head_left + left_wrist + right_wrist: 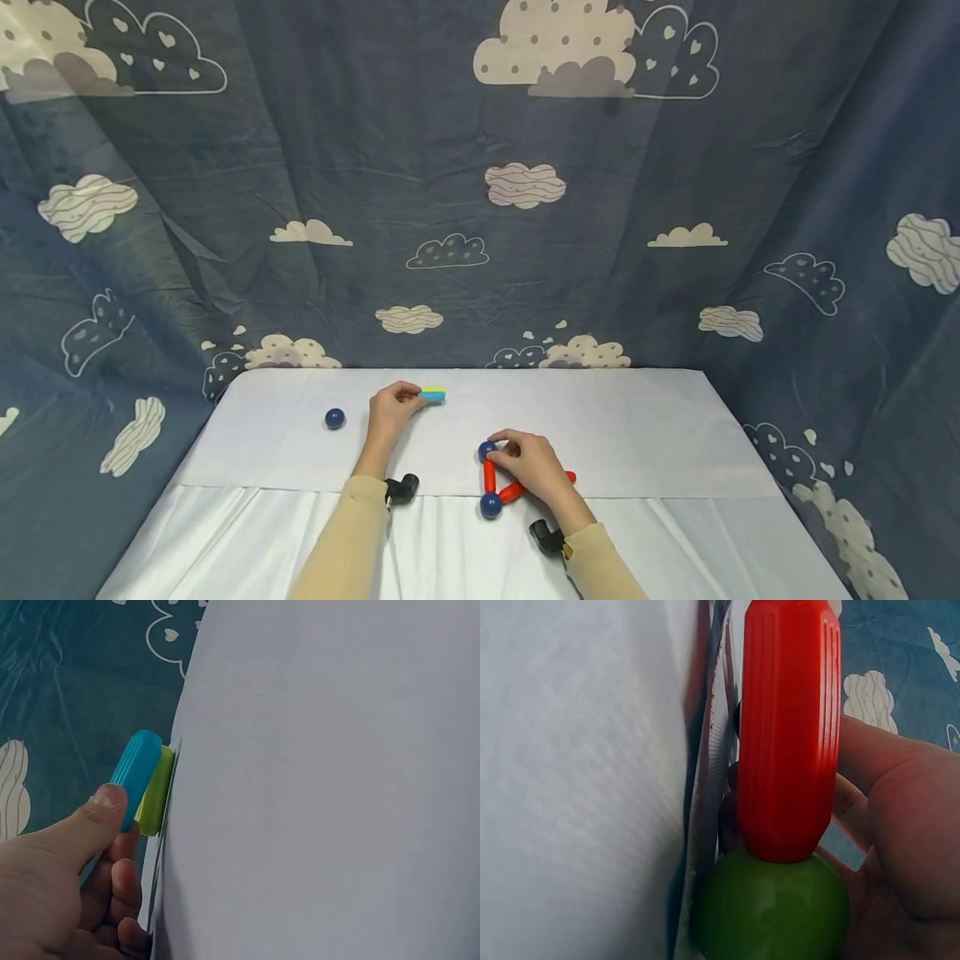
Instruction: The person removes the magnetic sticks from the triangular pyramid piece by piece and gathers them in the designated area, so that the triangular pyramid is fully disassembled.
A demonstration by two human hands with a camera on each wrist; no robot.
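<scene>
At the back of the table, my left hand [392, 411] pinches a light blue rod [137, 776] between thumb and fingers. A yellow-green rod [155, 796] lies right alongside it, on the table side. My right hand [534, 462] grips a dark blue ball [487, 451] at a corner of a joined frame of rods and balls. From that ball a red rod [490, 477] runs to another dark blue ball [491, 505], where a second red rod [513, 492] slants under the hand. The right wrist view shows a red rod [789, 735] meeting a green ball [774, 907], which the hand hides from the head view.
A loose dark blue ball [334, 418] sits on the white tabletop [600, 417], left of my left hand. Behind and at both sides hangs a dark blue curtain [420, 167] with cloud prints. Each wrist carries a small black camera [402, 488].
</scene>
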